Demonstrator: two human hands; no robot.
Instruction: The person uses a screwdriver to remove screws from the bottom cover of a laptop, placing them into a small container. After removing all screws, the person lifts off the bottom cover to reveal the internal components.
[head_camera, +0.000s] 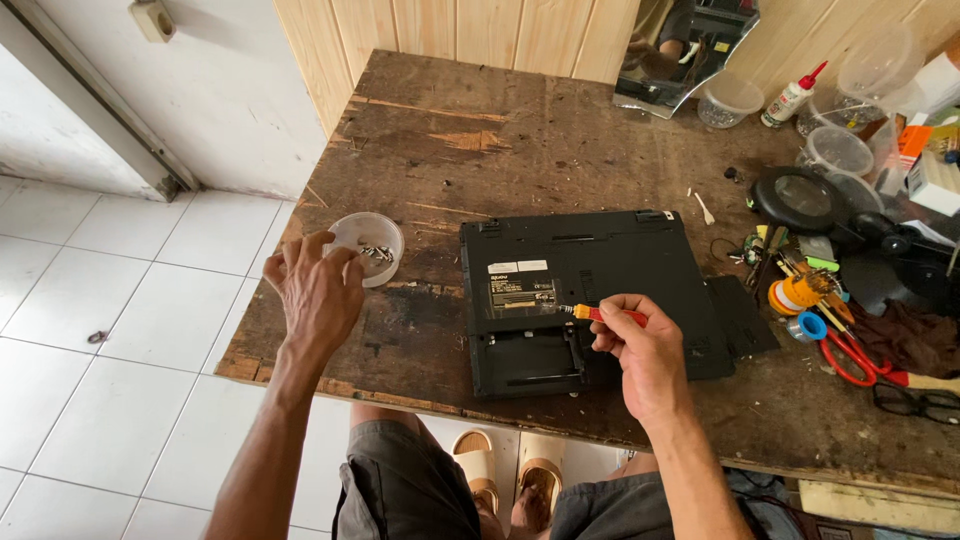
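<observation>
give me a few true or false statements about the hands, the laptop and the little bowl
1. The right hand holds a screwdriver with a red and orange handle. True.
2. The laptop lies open with its screen lit. False: it lies shut, underside up, on the wooden table.
3. The left hand is at the small white bowl. True.
4. The bowl is empty. False: small metal pieces lie in it.
5. The red-handled scissors sit left of the laptop. False: they lie to its right.
</observation>
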